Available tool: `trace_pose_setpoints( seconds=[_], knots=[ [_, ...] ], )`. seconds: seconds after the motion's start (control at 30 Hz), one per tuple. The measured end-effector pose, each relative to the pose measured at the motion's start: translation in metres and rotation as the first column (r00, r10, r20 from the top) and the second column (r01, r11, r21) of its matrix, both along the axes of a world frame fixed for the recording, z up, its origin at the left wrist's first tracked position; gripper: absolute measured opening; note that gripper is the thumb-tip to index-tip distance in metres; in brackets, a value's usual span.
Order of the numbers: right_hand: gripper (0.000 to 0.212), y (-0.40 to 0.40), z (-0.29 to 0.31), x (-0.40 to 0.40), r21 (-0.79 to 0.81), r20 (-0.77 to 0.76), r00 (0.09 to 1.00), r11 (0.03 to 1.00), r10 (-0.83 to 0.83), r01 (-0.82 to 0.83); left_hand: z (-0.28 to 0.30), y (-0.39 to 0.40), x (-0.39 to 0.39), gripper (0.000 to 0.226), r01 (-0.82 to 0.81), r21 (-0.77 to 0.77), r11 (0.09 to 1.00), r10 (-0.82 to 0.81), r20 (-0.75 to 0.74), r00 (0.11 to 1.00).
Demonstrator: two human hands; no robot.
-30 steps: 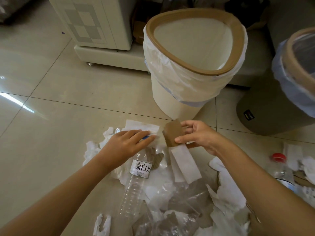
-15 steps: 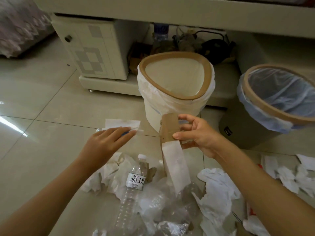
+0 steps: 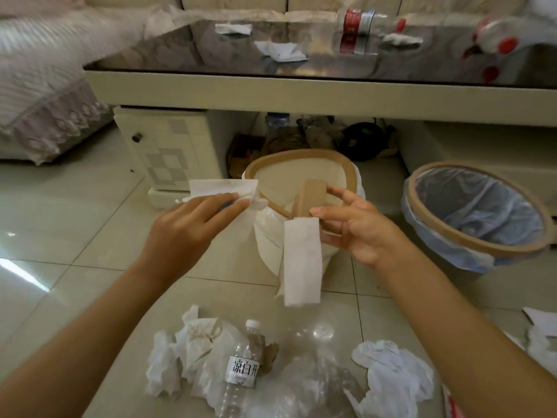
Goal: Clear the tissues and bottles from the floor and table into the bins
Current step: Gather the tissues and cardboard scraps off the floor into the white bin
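Tissues and bottles are the litter here, seen from the head camera as a person crouches over a tiled floor (image 3: 75,260). The left hand (image 3: 187,224) pinches a flat tissue (image 3: 223,188) at its lower edge, fingers nearly straight over it, just left of the white bin (image 3: 298,164). The right hand (image 3: 355,227) holds a cardboard core (image 3: 310,197) between thumb and fingers (the other fingers spread loosely), with a paper strip (image 3: 301,260) hanging limp from it in front of the bin's wall. Both loads look near weightless and soft; the core is the one stiff part and the sensible place to grip, since the strip would likely tear or flutter if taken alone. Below the hands, crumpled tissues (image 3: 193,357) lie heaped against a clear bottle (image 3: 241,372) on its side, white cap up-frame; it appears empty, so probably light, thin-walled and slick, best taken round the labelled waist. More tissue (image 3: 391,375) lies to the right. A second bin (image 3: 479,212) with a bluish liner stands tilted at right, apparently empty. Behind, a low table (image 3: 301,86) with a glossy dark top carries red-capped bottles (image 3: 361,21) and scraps of tissue (image 3: 280,51). The polished tile would let a dropped bottle roll.
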State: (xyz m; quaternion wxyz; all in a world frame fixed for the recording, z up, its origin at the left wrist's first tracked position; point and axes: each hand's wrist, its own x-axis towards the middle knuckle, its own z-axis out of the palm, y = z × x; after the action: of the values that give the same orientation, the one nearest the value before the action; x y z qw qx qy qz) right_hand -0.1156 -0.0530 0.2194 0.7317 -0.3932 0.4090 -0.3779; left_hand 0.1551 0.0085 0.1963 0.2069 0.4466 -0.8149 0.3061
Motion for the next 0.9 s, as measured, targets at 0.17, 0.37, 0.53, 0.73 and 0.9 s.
trace_pose_setpoints(
  seconds=[0.17,0.37,0.53,0.73,0.9],
  knots=[
    [0.060,-0.032,0.024,0.004,0.009,0.090,0.985,0.989,-0.145,0.145,0.039,-0.043,-0.027,0.049,0.049,0.011,0.999,-0.048,-0.036,0.998],
    [0.056,-0.069,0.024,-0.005,0.014,0.052,0.956,0.957,-0.289,0.288,0.041,-0.107,-0.069,0.073,0.113,0.157,0.981,-0.114,-0.001,0.993],
    [0.049,-0.086,0.002,-0.011,0.082,0.046,0.928,0.927,-0.370,0.366,0.005,-0.141,-0.078,0.090,-0.038,0.312,0.949,-0.008,0.146,0.989],
    [0.043,-0.100,-0.009,-0.003,0.156,0.060,0.909,0.903,-0.412,0.399,-0.023,-0.138,-0.056,0.081,-0.219,0.263,0.940,0.160,0.227,0.961],
    [0.048,-0.106,-0.011,0.019,0.148,0.058,0.852,0.848,-0.521,0.508,-0.027,-0.129,-0.047,0.070,-0.275,0.257,0.927,0.248,0.132,0.960]
  ],
)
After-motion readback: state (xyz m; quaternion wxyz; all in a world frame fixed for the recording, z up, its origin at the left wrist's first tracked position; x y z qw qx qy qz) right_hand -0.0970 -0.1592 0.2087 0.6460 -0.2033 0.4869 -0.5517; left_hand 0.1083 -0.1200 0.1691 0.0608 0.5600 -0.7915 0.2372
